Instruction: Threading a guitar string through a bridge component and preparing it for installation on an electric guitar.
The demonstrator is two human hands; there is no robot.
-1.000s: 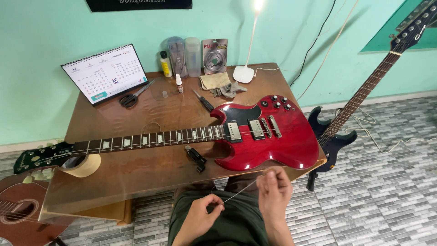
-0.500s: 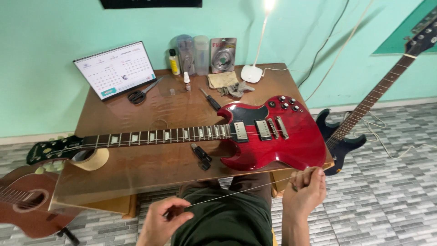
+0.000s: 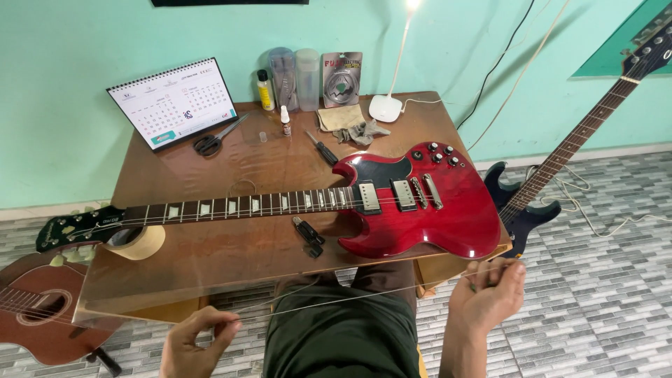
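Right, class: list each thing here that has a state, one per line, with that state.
Guitar string: stretched between both hands.
Left hand: pinching one end.
Right hand: gripping the other end.
Red guitar: flat on table.
Scissors: closed.
Lamp: lit.
Calendar: standing.

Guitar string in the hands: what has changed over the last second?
The hands have drawn apart: the left hand moved out to the left and the right hand to the right, so the guitar string, first a short span between hands close together, now runs long and taut across the lap. Both hands kept their pinch on it. The red electric guitar and the tools on the table stayed put.
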